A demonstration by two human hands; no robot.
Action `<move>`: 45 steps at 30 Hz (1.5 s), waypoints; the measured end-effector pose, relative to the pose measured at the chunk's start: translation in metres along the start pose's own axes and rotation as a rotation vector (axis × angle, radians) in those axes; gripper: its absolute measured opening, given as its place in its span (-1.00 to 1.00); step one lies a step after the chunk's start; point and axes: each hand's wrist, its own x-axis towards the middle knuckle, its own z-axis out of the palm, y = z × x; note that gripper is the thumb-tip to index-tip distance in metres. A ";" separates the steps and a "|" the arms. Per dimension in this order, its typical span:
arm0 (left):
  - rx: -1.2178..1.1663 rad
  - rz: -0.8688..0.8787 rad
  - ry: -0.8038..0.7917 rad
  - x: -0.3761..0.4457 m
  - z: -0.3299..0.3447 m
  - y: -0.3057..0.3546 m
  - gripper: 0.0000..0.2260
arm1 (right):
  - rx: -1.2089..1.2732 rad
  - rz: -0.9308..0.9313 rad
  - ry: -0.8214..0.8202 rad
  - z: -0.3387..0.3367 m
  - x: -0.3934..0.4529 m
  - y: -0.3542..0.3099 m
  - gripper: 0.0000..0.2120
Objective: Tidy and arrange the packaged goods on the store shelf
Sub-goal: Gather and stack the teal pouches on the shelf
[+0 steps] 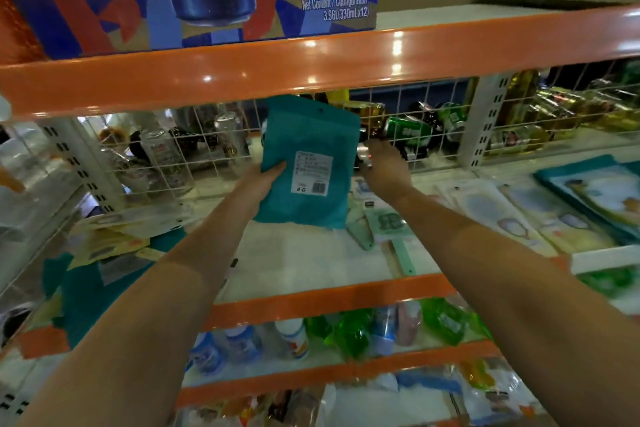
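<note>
My left hand (pixel 258 184) pinches a teal pouch (pixel 306 163), flat, matte, rectangular, label facing me, long axis upright, held over the white shelf (pixel 304 253). My right hand (pixel 386 168) reaches far behind it; its grip I cannot tell.

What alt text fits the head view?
A person's left hand holds a teal packet upright above a white store shelf, while the right hand reaches toward the wire mesh back. Flat packets lie on the shelf to the right.
</note>
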 end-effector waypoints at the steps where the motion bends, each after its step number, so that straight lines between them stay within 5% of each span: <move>1: -0.011 -0.009 -0.013 0.002 0.006 -0.002 -0.68 | -0.011 0.040 -0.016 0.000 -0.004 0.006 -0.58; 6: -0.119 -0.070 -0.052 0.008 0.045 -0.012 -0.58 | -0.141 0.211 -0.067 -0.007 -0.025 0.043 -0.61; 14: -0.242 -0.127 -0.173 0.006 0.131 -0.010 -0.74 | -0.140 0.394 -0.037 -0.050 -0.052 0.115 -0.63; 31: -0.235 -0.234 -0.450 -0.030 0.380 0.012 -0.65 | -0.240 0.603 0.007 -0.192 -0.116 0.299 -0.62; 36: -0.211 -0.225 -0.441 -0.050 0.449 0.012 -0.78 | -0.254 0.642 0.020 -0.218 -0.135 0.353 -0.61; 45: -0.154 -0.291 -0.469 -0.051 0.536 0.009 -0.65 | -0.240 0.734 -0.006 -0.242 -0.141 0.428 -0.63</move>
